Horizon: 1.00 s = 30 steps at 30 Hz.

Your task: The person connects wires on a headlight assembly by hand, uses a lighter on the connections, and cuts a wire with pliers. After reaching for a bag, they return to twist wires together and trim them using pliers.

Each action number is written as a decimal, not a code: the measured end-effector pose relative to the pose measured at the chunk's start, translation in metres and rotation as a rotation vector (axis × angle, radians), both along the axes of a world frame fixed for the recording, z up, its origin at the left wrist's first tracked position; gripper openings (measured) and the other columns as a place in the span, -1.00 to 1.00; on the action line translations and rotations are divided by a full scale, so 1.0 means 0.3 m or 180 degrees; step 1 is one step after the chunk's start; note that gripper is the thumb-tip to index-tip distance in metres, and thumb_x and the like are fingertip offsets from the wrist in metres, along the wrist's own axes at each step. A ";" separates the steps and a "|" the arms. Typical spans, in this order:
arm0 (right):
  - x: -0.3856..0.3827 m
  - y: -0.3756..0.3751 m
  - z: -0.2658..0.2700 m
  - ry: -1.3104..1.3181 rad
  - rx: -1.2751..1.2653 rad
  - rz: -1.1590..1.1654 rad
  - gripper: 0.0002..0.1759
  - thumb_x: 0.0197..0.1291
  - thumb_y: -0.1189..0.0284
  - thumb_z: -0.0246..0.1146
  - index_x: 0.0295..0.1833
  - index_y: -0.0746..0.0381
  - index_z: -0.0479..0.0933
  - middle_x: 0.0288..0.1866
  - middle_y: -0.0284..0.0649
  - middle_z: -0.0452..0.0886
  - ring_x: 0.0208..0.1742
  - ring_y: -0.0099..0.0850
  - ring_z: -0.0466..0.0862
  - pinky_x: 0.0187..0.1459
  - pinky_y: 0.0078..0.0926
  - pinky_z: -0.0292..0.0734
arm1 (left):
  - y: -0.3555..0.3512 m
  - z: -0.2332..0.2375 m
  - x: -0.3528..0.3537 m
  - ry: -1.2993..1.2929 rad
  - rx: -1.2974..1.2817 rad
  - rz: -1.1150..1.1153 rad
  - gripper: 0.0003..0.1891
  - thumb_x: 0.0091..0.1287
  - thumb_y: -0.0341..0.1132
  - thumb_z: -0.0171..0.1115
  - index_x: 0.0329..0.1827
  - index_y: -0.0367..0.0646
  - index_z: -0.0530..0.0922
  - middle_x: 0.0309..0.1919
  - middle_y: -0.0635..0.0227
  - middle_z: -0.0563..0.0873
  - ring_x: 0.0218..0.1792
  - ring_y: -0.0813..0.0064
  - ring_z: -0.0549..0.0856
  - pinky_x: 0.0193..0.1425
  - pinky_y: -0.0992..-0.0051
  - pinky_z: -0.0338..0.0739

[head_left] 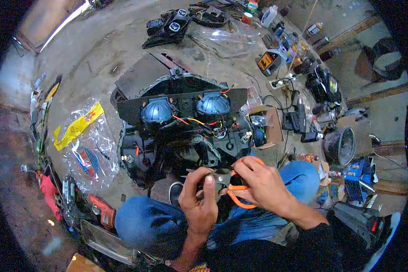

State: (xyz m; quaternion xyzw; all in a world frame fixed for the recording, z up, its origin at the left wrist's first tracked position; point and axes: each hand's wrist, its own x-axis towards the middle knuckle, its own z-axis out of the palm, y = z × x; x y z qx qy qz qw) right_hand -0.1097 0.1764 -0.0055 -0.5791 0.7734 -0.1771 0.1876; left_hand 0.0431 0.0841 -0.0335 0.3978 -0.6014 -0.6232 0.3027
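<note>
My right hand (263, 188) is closed on orange-handled scissors (237, 199) in front of my lap. Their metal part points left, toward my other hand. Just beside it, my left hand (200, 197) is closed, thumb and fingers pinched near the blades; what they grip is too small to make out. Past both hands lies a black housing (186, 145), perhaps a headlight assembly. Two blue domed units (157, 110) are mounted on its upper part, with red, yellow and black wires (197, 121) running between them.
A clear plastic bag (93, 154) with a yellow strip lies at left. A red power tool (102, 211) is by my left knee. To the right are an open cardboard box (272, 127), a heat gun (299, 115), a bucket (340, 145) and several bottles (272, 59).
</note>
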 end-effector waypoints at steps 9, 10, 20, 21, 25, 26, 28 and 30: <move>-0.281 0.219 0.254 0.0435 -0.0465 -0.1675 -0.50 0.04 0.39 0.57 0.05 0.27 0.52 -0.08 -0.11 0.57 -0.07 -0.15 0.63 -0.06 -0.31 0.57 | 0.055 -0.062 0.043 0.0754 -0.0052 -0.1135 -0.90 0.39 -0.55 0.21 -0.08 -0.26 0.61 -0.11 0.18 0.66 -0.10 0.34 0.66 0.04 0.42 0.55; -0.303 0.288 0.211 0.0512 -0.0532 -0.2137 -0.52 0.06 0.43 0.55 0.05 0.28 0.52 -0.09 -0.12 0.56 -0.08 -0.19 0.61 -0.06 -0.32 0.55 | 0.064 -0.086 0.038 0.0611 -0.0066 -0.1491 -0.92 0.39 -0.54 0.22 -0.11 -0.27 0.60 -0.13 0.16 0.66 -0.09 0.29 0.67 0.06 0.40 0.55; 0.096 1.095 -1.104 -0.0439 0.0592 -0.3891 -0.65 0.23 0.47 0.36 0.12 0.26 0.53 -0.11 -0.09 0.58 -0.06 -0.17 0.62 0.00 -0.23 0.54 | 0.406 -0.714 -0.008 -0.1624 0.1004 -0.2383 -0.64 0.55 -0.12 0.04 0.10 -0.19 0.66 0.02 0.02 0.76 0.03 -0.02 0.72 0.11 0.16 0.59; 0.134 1.073 -1.128 -0.0304 0.0628 -0.3842 -0.63 0.22 0.48 0.37 0.13 0.26 0.53 -0.11 -0.09 0.59 -0.07 -0.19 0.63 -0.02 -0.24 0.55 | 0.429 -0.771 -0.027 -0.1387 0.0766 -0.2451 -0.63 0.55 -0.11 0.04 0.11 -0.18 0.66 0.01 0.02 0.76 0.03 -0.02 0.73 0.11 0.15 0.60; 0.181 0.939 -1.163 0.0752 0.0375 -0.3297 -0.58 0.19 0.53 0.39 0.18 0.27 0.54 -0.11 -0.08 0.60 -0.10 -0.25 0.66 -0.08 -0.30 0.60 | 0.535 -1.183 -0.220 -0.0629 -0.0594 -0.3295 -0.70 0.53 -0.19 0.08 0.06 -0.17 0.67 -0.07 0.08 0.77 -0.04 0.09 0.75 0.05 0.18 0.62; 0.184 0.913 -1.160 0.0738 0.0270 -0.3300 -0.57 0.19 0.54 0.39 0.19 0.27 0.54 -0.11 -0.08 0.60 -0.11 -0.27 0.67 -0.09 -0.31 0.61 | 0.552 -1.222 -0.287 -0.0533 -0.0433 -0.3546 -0.75 0.54 -0.24 0.09 0.03 -0.16 0.67 -0.12 0.13 0.78 -0.10 0.17 0.76 0.01 0.21 0.64; 0.177 0.838 -1.135 -0.0358 -0.0017 -0.3820 -0.67 0.28 0.50 0.27 0.14 0.32 0.52 0.04 0.08 0.60 0.12 0.15 0.56 0.21 -0.02 0.46 | 0.582 -1.233 -0.347 -0.0322 -0.0343 -0.3054 -0.85 0.40 -0.28 0.19 -0.23 -0.14 0.63 -0.28 0.20 0.73 -0.23 0.14 0.71 -0.13 0.17 0.58; 0.166 0.805 -1.099 -0.0589 -0.0156 -0.3720 -0.59 0.24 0.52 0.29 0.21 0.31 0.52 0.12 0.07 0.61 0.20 0.13 0.55 0.28 -0.04 0.43 | 0.520 -1.098 -0.394 -0.0216 -0.1529 -0.3207 -0.84 0.36 -0.26 0.19 -0.28 -0.14 0.62 -0.32 0.20 0.72 -0.23 0.13 0.71 -0.14 0.13 0.56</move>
